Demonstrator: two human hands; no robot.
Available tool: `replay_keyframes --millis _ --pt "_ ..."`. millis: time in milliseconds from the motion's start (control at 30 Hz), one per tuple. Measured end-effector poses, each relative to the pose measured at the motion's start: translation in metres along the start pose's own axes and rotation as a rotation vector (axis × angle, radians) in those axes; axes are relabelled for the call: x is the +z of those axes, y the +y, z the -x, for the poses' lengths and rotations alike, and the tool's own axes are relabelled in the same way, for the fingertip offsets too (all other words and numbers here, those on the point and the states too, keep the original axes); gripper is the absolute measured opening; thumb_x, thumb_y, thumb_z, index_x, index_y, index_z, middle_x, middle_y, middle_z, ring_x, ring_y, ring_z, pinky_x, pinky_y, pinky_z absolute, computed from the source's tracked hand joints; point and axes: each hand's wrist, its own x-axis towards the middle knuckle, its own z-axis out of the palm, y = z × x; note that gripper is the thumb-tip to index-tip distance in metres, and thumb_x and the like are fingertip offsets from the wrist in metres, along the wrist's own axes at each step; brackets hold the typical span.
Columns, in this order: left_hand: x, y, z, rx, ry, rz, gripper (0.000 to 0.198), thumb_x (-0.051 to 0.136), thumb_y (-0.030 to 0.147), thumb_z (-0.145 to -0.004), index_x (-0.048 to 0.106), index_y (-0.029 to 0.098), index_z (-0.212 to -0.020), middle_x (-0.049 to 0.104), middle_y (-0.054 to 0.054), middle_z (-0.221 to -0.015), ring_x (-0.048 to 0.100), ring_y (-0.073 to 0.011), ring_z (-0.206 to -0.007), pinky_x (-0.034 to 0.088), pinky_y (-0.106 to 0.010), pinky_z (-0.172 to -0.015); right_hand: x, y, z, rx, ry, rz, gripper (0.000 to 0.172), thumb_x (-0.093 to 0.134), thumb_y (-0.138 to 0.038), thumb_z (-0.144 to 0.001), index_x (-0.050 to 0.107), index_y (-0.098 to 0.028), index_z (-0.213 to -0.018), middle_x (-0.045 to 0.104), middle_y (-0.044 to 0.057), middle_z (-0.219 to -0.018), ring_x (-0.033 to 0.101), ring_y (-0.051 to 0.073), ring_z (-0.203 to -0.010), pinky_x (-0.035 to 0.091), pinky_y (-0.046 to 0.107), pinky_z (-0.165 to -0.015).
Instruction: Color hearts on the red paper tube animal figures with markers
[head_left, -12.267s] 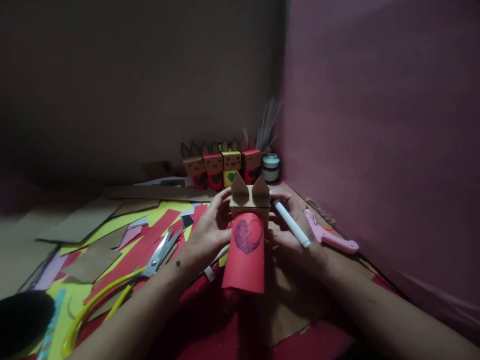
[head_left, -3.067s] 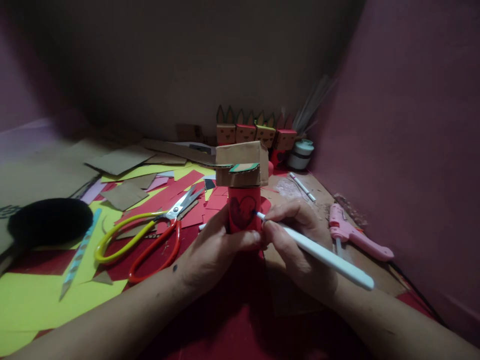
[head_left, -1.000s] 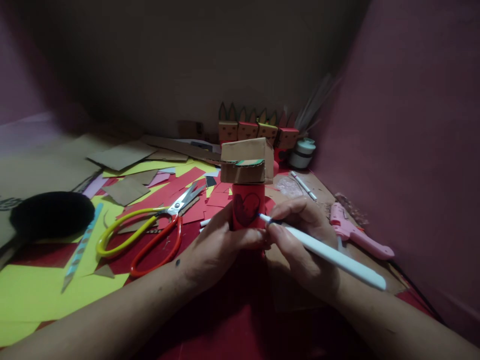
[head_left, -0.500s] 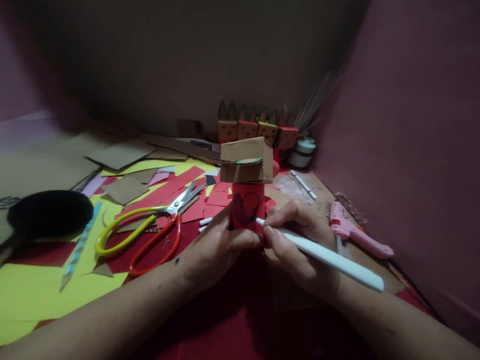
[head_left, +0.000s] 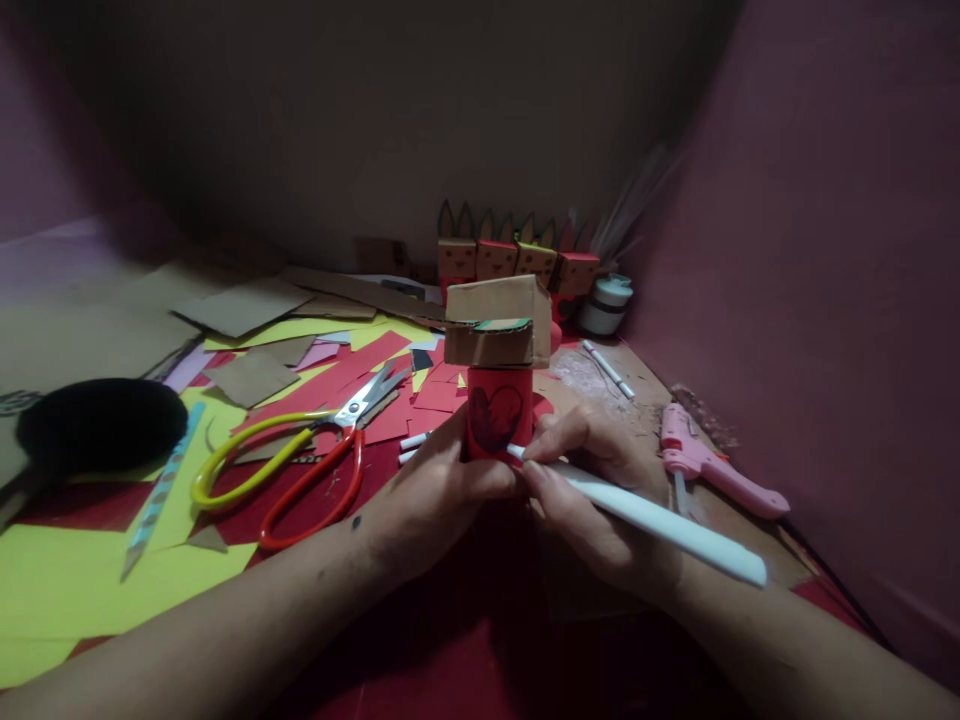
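Observation:
A figure with a red body (head_left: 501,385) and an open cardboard box head (head_left: 491,347) stands upright in the middle. My left hand (head_left: 442,475) is closed around the lower body, its thumb across the front. In my right hand (head_left: 592,480) a white marker (head_left: 667,515) is pinched, its tip touching the lower edge of a dark heart (head_left: 496,418) on the red front. The heart is dark on its left and lower parts, while its upper right shows red inside the outline.
Scissors (head_left: 352,412), a striped pencil (head_left: 161,490) and a black round object (head_left: 101,428) lie left among paper scraps. Right are a pink glue gun (head_left: 712,468) and a capped marker (head_left: 608,369). Several box-headed figures (head_left: 496,260) and a jar (head_left: 606,304) stand behind.
The figure has shifted slightly right. The marker tip has moved a little left and down along the heart's lower edge.

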Motion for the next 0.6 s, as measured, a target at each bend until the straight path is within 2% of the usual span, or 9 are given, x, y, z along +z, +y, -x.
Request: replay_keyframes --millis 133,267,467,600 --pt "-0.0019 -0.0007 0.0006 -0.029 0.023 -0.065 0.012 0.069 0.014 -0.079 0.064 0.020 -0.087 0.062 0.001 -0.086 0.057 -0.0167 -0.085 0.045 -0.030 -0.080 0.0010 0.0013 -0.0007 -0.020 0.002 -0.007 0.011 0.064 -0.014 -0.084 0.059 -0.024 -0.082 0.048 -0.009 -0.056 0.045 0.006 -0.043 0.037 0.017 -0.041" --pt "0.0000 0.0016 -0.0016 -0.003 -0.008 -0.024 0.017 0.068 0.016 -0.079 0.066 0.020 -0.095 0.066 -0.001 -0.088 0.060 -0.0205 -0.090 0.047 -0.034 -0.085 0.0013 0.0007 0.0001 -0.003 0.017 -0.018 0.010 0.064 -0.015 -0.085 0.059 -0.024 -0.083 0.052 -0.007 -0.060 0.046 0.007 -0.045 0.038 0.018 -0.042" --pt "0.0024 0.0025 -0.0012 -0.041 0.040 -0.047 0.015 0.068 0.011 -0.075 0.067 0.019 -0.088 0.065 -0.001 -0.085 0.059 -0.0194 -0.088 0.047 -0.033 -0.086 0.0031 -0.0017 0.0006 0.009 0.070 -0.035 0.011 0.063 -0.015 -0.086 0.058 -0.024 -0.084 0.053 -0.007 -0.062 0.049 0.008 -0.050 0.041 0.019 -0.046" --pt "0.0005 -0.0012 0.0000 -0.033 0.048 -0.019 0.022 0.067 0.011 -0.075 0.069 0.019 -0.096 0.067 -0.002 -0.086 0.060 -0.0211 -0.089 0.047 -0.035 -0.087 0.0041 -0.0017 -0.0003 0.001 0.080 -0.027 0.010 0.064 -0.015 -0.084 0.059 -0.023 -0.082 0.055 -0.006 -0.062 0.049 0.008 -0.049 0.041 0.018 -0.045"
